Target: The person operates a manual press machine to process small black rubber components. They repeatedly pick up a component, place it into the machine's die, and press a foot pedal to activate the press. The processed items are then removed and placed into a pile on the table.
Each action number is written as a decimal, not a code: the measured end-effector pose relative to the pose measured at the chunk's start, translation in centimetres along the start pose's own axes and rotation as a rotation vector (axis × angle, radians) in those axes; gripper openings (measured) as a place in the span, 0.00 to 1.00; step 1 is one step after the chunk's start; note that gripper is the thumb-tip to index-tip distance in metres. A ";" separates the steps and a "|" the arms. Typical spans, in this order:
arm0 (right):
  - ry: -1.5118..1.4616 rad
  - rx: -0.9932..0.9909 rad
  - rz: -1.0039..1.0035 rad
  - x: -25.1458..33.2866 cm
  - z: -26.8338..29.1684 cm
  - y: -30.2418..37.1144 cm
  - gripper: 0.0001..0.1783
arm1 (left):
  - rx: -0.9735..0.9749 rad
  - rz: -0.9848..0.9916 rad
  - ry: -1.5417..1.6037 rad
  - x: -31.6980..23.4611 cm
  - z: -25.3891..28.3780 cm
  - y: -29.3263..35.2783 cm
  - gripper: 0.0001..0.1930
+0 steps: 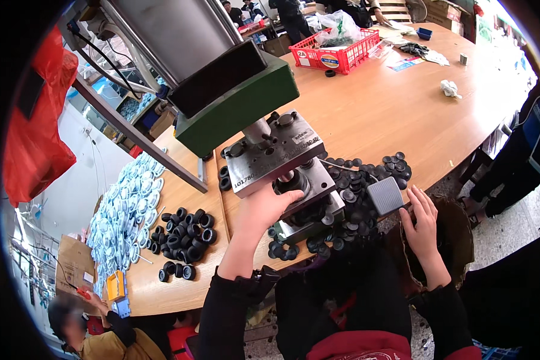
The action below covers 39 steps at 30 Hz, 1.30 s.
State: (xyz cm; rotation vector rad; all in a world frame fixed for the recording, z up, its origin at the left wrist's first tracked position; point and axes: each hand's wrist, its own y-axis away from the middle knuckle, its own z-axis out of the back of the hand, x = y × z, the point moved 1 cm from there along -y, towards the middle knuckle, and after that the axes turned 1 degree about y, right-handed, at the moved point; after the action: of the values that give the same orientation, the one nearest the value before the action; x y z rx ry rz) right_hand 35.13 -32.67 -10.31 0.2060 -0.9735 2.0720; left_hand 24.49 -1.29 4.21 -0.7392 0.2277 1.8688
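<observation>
Left hand (263,209) at one press (240,105), right hand (423,227) by one pad (385,197)

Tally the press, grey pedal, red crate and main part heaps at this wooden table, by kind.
Press: 1
Grey pedal: 1
Red crate: 1
Main heaps: 3 (blue parts, black wheels, black discs)
Total: 6
</observation>
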 end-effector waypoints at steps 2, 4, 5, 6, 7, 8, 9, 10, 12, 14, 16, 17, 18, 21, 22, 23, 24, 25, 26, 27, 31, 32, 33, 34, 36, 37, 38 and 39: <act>-0.016 -0.006 -0.001 0.1 -0.2 -0.3 0.26 | -0.094 -0.069 -0.066 0.0 -0.6 0.0 0.24; -0.040 0.004 0.006 1.5 -0.3 -0.6 0.26 | -0.250 -0.211 -0.047 0.7 -1.5 0.5 0.24; -0.053 0.009 0.010 2.2 -0.3 -0.7 0.27 | -0.328 -0.282 -0.039 1.0 -1.7 1.0 0.24; -0.062 0.011 0.021 2.4 -0.3 -0.5 0.27 | -0.279 -0.178 0.090 0.9 -1.9 1.1 0.25; -0.071 0.012 0.033 2.6 -0.2 -0.3 0.26 | -0.229 -0.073 0.218 0.6 -1.8 1.3 0.25; -0.081 0.013 0.044 2.6 -0.1 -0.1 0.26 | -0.126 0.068 0.353 0.3 -1.3 1.3 0.25; -0.079 0.017 0.044 3.0 0.1 0.0 0.26 | -0.041 0.226 0.465 0.0 -0.3 1.6 0.26; -0.080 0.015 0.039 2.9 0.1 0.2 0.26 | -0.004 0.248 0.522 0.5 0.0 1.7 0.26; -0.079 0.008 0.029 2.1 0.1 0.4 0.26 | 0.072 0.290 0.636 1.4 0.2 1.8 0.27; -0.068 0.001 0.009 1.6 0.3 0.4 0.26 | 0.092 0.257 0.626 0.9 0.4 1.7 0.27; -0.067 -0.002 -0.006 1.3 0.5 0.4 0.26 | 0.082 0.228 0.652 1.0 0.2 1.8 0.25; -0.071 -0.003 -0.005 1.4 0.5 0.5 0.26 | 0.081 0.220 0.654 1.0 0.0 1.8 0.25; -0.073 -0.006 0.001 1.4 0.4 0.6 0.26 | 0.078 0.209 0.654 0.9 -0.1 1.8 0.25; -0.078 -0.012 0.006 1.3 0.2 0.8 0.26 | 0.095 0.201 0.622 0.7 0.0 1.9 0.24; -0.079 -0.010 0.000 1.2 0.1 0.9 0.25 | 0.107 0.205 0.607 0.8 0.1 1.8 0.24; -0.081 -0.008 -0.006 1.2 -0.1 1.0 0.25 | 0.102 0.204 0.579 0.8 0.1 1.7 0.24; -0.080 -0.010 -0.011 1.0 -0.1 1.1 0.25 | 0.096 0.199 0.552 0.6 0.1 1.7 0.24; -0.080 -0.012 -0.016 0.9 0.0 1.2 0.25 | 0.090 0.195 0.525 0.5 0.1 1.7 0.24; -0.081 -0.013 -0.020 0.7 0.0 1.3 0.25 | 0.088 0.198 0.500 0.3 0.2 1.7 0.24; -0.075 -0.014 -0.024 0.5 0.0 1.4 0.25 | 0.086 0.200 0.477 0.3 0.2 1.7 0.24; -0.068 -0.014 -0.044 -0.2 0.3 1.6 0.24 | 0.043 0.180 0.470 -0.1 -0.1 1.6 0.21; -0.069 -0.015 -0.051 -0.3 0.3 1.7 0.24 | 0.037 0.147 0.431 -0.1 -0.2 1.6 0.22; -0.073 -0.017 -0.053 -0.4 0.3 1.8 0.24 | 0.031 0.114 0.394 0.1 -0.4 1.5 0.24; -0.076 -0.020 -0.054 -0.5 0.3 1.9 0.24 | 0.024 0.081 0.357 0.2 -0.6 1.4 0.25; -0.084 -0.020 -0.058 -0.5 0.3 2.0 0.24 | -0.005 0.054 0.283 0.4 -1.0 1.2 0.26; -0.090 -0.018 -0.061 -0.5 0.3 2.0 0.24 | -0.020 0.042 0.246 0.6 -1.1 1.2 0.27; -0.095 -0.015 -0.063 -0.4 0.3 2.1 0.24 | -0.047 0.030 0.230 0.6 -1.2 1.2 0.27; -0.093 -0.014 -0.066 -0.4 0.3 2.2 0.24 | -0.073 0.017 0.213 0.5 -1.4 1.1 0.26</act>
State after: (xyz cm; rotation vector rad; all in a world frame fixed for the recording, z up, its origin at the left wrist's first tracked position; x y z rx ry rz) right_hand 33.72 -33.96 -11.56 0.3254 -1.0233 2.0095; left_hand 23.89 -2.05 2.60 -0.9909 0.3030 1.8225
